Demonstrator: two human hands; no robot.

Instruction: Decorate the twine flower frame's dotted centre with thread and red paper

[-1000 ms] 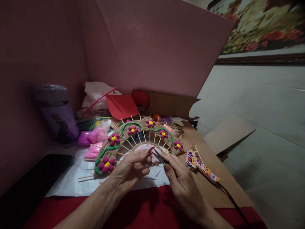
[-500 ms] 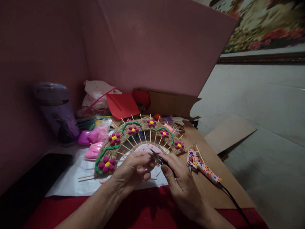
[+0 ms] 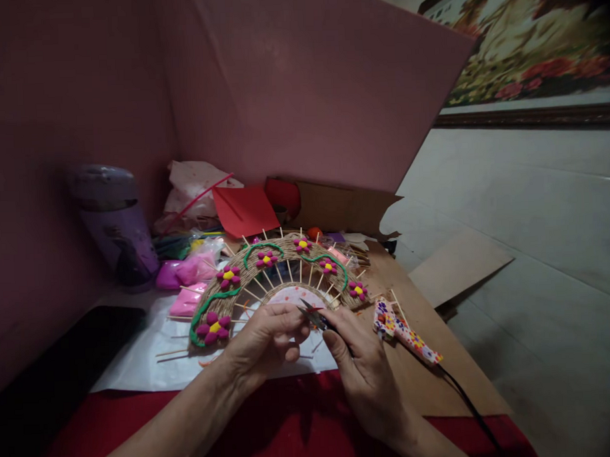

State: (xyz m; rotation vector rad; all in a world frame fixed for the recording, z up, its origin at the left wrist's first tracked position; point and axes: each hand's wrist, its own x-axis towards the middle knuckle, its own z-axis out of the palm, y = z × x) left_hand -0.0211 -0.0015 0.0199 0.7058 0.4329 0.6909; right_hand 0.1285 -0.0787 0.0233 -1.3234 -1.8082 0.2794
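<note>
My right hand (image 3: 362, 366) is closed around a pair of small scissors (image 3: 312, 315), whose dark pointed blades angle up and left. Closed in a pinch, my left hand (image 3: 269, 336) meets the blades with a small red piece (image 3: 315, 309) at its fingertips; its material is too small to tell. Just beyond both hands lies an arch-shaped woven twine piece (image 3: 286, 248) with thin wooden sticks poking out along its edges. Magenta flowers (image 3: 229, 276) with yellow centres and curling green strips (image 3: 217, 295) decorate it. My hands partly cover its dotted inner half-circle (image 3: 297, 297).
A flower-patterned glue gun (image 3: 409, 335) with a black cord rests on brown cardboard (image 3: 441, 390) at right. A purple tumbler (image 3: 118, 235), pink packets (image 3: 187, 300) and a dark flat object (image 3: 84, 349) are at left. Red paper (image 3: 247, 212) stands behind.
The scissor blades and the red piece between my hands have shifted very slightly. Otherwise both hands and the things on the table hold the same places.
</note>
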